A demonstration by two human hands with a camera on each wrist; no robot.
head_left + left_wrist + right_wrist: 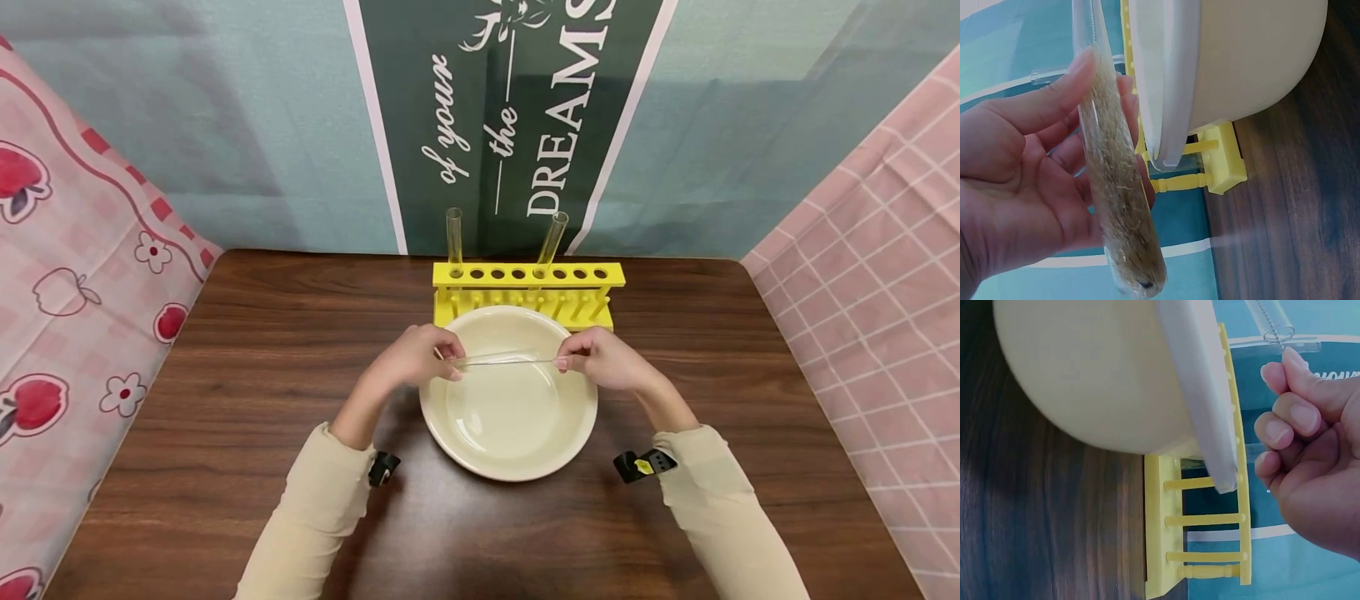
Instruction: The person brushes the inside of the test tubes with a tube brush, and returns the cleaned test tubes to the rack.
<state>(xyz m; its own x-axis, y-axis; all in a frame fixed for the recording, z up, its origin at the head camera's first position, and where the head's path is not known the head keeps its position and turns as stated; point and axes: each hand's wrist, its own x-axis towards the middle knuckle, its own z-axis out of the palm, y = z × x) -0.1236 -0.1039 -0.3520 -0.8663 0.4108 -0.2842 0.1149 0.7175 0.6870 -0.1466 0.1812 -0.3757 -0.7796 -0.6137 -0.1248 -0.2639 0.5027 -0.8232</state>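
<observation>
Over the wide cream basin (510, 425), my left hand (416, 357) holds a clear glass test tube (1099, 122) level, thumb on one side and fingers on the other. A test tube brush (1124, 200) sits inside, its pale bristles filling the tube's closed end. My right hand (603, 358) pinches the end of the brush's twisted wire handle (1267, 315) between thumb and index finger, just outside the tube's open mouth (1280, 332). The other right fingers are curled in toward the palm.
Behind the basin stands a yellow test tube rack (495, 282), partly hidden by the basin's far rim. Two clear test tubes, an upright one (454, 237) and a tilted one (553, 242), stand in it. Printed cloths surround the brown wooden table (225, 417) at the back and sides.
</observation>
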